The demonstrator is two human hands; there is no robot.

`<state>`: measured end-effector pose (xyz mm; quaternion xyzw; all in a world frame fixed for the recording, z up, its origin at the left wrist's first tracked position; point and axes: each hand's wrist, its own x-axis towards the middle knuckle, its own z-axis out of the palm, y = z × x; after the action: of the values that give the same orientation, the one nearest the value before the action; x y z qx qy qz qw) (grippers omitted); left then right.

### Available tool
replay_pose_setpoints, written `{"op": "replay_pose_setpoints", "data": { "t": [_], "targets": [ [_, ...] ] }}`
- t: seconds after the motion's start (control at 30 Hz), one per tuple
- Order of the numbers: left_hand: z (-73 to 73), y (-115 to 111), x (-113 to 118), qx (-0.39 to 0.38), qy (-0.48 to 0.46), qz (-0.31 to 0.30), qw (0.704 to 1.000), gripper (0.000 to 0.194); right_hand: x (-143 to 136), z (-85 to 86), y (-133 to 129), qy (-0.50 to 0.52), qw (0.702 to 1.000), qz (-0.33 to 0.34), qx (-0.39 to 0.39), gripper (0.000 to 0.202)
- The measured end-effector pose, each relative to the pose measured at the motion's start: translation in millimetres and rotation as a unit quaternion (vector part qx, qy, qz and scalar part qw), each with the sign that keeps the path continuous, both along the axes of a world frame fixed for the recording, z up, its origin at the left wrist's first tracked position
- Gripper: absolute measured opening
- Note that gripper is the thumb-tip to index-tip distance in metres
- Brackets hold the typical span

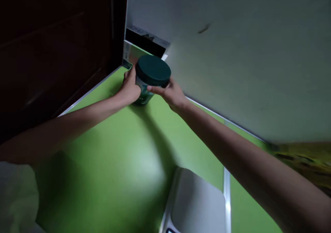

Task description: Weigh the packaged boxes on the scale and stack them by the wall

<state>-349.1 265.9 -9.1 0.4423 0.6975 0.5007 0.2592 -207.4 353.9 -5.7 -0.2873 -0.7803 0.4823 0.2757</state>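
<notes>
Green-lidded jar [145,92] is at the far end of the green surface [124,140], between the two hands. The left hand [130,88] closes on its left side, with one digit running up beside the dark green lid [153,68]. The right hand [173,93] holds it from the right, thumb laid across the near side of the body just below the lid, so the jar is clasped between both hands. Neither hand is spread flat.

The right hand's other fingers are mostly hidden behind the jar, and the left hand's fingers are only partly visible. The label is partly covered and too dim to read. Whether the base touches the surface or is slightly lifted, I cannot tell.

Beyond the jar, partly blocked by it, is an open box [146,44] with a dark interior, near the pale wall [245,60]. At the near edge, a flat grey device [199,198] is cut off, with only a corner of its display [170,231] showing. The yellowish patterned thing [307,160] at the right is blurred, the pale cloth [18,198] at near left is cut off, and the dark panel [51,53] at far left shows little detail.
</notes>
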Motion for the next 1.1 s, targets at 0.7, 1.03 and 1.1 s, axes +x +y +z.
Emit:
{"op": "replay_pose_setpoints", "data": {
  "t": [0.7, 1.03, 1.1],
  "targets": [
    [79.8, -203, 211, -0.109, -0.166, -0.417, 0.887, 0.068, 288, 78.7, -238, 0.009, 0.985, -0.168, -0.043, 0.094],
    [78.2, -214, 228, -0.158, -0.233, -0.339, 0.898, 0.082, 294, 53.9, -239, 0.022, 0.989, -0.141, -0.03, 0.101],
    [80.0, -213, 228, -0.16, -0.24, -0.332, 0.898, 0.082, 298, 52.5, -238, 0.018, 0.992, -0.121, -0.029, 0.101]
  ]
}}
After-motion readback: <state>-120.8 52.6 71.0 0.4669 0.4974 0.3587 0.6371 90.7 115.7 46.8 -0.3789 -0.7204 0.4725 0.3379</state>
